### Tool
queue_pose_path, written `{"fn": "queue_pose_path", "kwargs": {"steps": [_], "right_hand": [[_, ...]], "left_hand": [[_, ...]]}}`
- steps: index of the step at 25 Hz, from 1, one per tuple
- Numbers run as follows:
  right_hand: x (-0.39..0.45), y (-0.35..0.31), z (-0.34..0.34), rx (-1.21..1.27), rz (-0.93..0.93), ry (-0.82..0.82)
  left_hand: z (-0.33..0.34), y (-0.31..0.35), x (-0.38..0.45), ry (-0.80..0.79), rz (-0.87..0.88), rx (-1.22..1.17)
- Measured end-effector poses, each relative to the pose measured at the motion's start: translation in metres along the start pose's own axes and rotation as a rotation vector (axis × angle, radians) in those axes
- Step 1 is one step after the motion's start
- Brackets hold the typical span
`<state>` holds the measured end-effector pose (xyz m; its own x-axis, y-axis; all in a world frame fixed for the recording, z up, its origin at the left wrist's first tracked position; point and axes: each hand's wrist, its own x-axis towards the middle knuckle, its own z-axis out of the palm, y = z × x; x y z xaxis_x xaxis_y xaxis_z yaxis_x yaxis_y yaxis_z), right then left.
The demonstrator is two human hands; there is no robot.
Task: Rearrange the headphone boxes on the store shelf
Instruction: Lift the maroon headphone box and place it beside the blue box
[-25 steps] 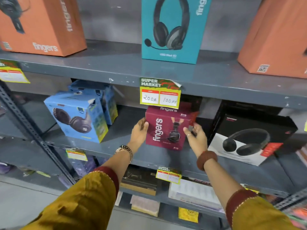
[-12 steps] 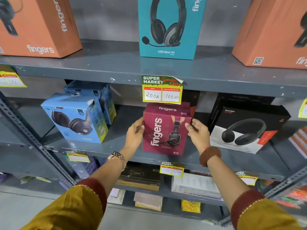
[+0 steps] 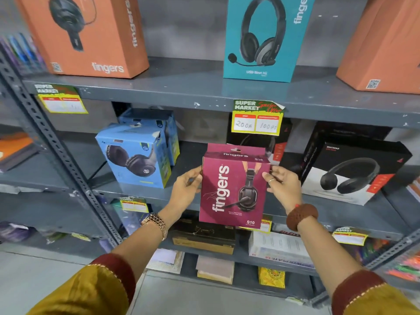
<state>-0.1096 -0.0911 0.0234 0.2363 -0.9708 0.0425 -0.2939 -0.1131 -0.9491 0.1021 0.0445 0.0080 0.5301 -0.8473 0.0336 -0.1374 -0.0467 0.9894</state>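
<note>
A maroon "fingers S10" headphone box hangs in front of the middle shelf, held upright between both hands. My left hand grips its left side and my right hand grips its right side. To its left stand two light blue headphone boxes, one behind the other. To its right lies a black and white headphone box. Behind the maroon box stands a black box, mostly hidden.
The top shelf carries an orange box at left, a teal headset box in the middle and another orange box at right. A yellow price tag hangs above the maroon box. Lower shelves hold flat packs.
Both hands have pulled the maroon box off the middle shelf, forward and downward toward me. The camera has shifted left.
</note>
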Motion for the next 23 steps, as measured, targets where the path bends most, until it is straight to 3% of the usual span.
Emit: {"fn": "queue_pose_path", "kwargs": {"steps": [4, 10, 19, 23], "right_hand": [[0.000, -0.020, 0.042, -0.039, -0.047, -0.061], [0.008, -0.045, 0.106, 0.066, -0.059, -0.332], [0.032, -0.027, 0.141, 0.071, 0.037, -0.368], [0.032, -0.009, 0.129, 0.097, 0.075, -0.352]], "left_hand": [[-0.040, -0.004, -0.001, 0.053, -0.039, 0.002], [-0.076, -0.001, 0.010, 0.067, -0.035, -0.059], [-0.082, -0.029, 0.025, 0.039, -0.056, -0.195], [-0.066, -0.043, 0.015, 0.200, -0.119, -0.228]]}}
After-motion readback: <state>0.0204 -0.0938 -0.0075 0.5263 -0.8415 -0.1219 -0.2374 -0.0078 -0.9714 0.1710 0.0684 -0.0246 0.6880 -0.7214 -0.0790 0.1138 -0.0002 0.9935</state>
